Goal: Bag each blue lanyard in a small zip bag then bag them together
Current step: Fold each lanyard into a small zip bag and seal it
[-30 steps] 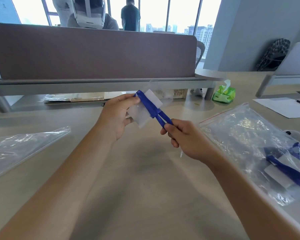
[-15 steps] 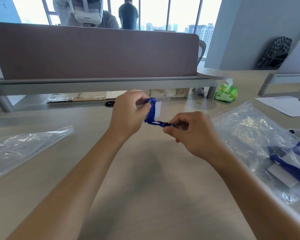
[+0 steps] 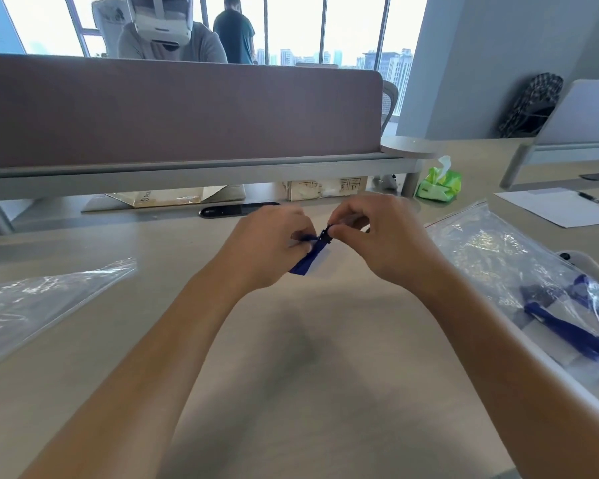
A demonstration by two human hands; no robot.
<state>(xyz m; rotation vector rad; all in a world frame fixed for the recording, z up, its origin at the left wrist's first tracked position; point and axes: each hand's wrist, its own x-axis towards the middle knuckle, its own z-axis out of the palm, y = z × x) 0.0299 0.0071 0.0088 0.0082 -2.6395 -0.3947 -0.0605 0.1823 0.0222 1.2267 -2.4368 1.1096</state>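
Observation:
A folded blue lanyard [image 3: 308, 260] hangs between my hands above the middle of the desk, with a small clear zip bag [image 3: 320, 266] showing pale just behind it. My left hand [image 3: 267, 245] pinches the lanyard's upper left end. My right hand [image 3: 377, 240] pinches its dark clip at the top. To the right lies a large clear zip bag [image 3: 498, 257] with a red strip at its mouth. Inside it are bagged blue lanyards [image 3: 564, 326].
Another clear plastic bag [image 3: 38, 305] lies flat at the left. A green tissue pack [image 3: 440, 183], paper with a pen [image 3: 561, 207] and cardboard boxes [image 3: 325, 190] sit at the back. A purple divider [image 3: 180, 108] closes the desk's far side, with people behind it.
My hands have come closer together and lower toward the desk. The lanyard, stretched out between them a second ago, is now bunched short and hangs downward.

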